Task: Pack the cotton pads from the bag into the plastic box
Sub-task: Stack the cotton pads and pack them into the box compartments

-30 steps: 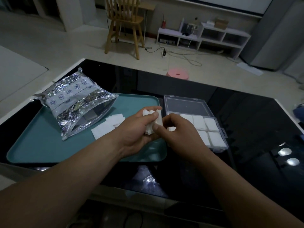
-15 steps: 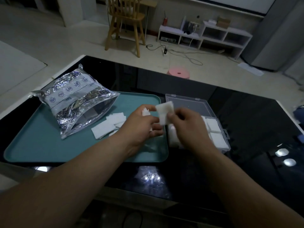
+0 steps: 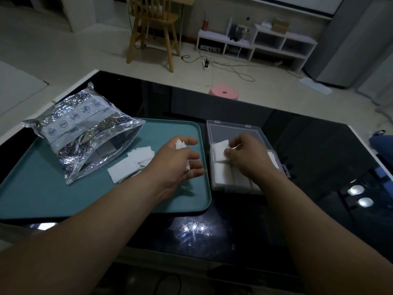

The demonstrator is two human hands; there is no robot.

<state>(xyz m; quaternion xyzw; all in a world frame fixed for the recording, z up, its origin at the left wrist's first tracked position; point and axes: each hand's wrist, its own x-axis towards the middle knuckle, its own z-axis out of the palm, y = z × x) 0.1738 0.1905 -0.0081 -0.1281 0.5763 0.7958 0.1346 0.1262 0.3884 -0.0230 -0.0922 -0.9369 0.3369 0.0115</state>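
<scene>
We note white square cotton pads [image 3: 222, 177] lying flat in the clear plastic box [image 3: 234, 129], its long axis running away from us. Right hand [image 3: 248, 154] pinches one pad [image 3: 220, 146] over the box; left hand [image 3: 178, 162] grips a small stack [image 3: 180, 144] above the teal tray [image 3: 63, 194], beside the foil bag [image 3: 85, 130].

Both forearms are bare, with no sleeves, left hand [image 3: 178, 162] and right hand [image 3: 248, 156] ungloved.

The right hand [image 3: 246, 154], which was lifting one pad [image 3: 220, 150] away from the left hand's [image 3: 178, 160] stack [image 3: 180, 144], now lowers it into the box [image 3: 231, 133].
</scene>
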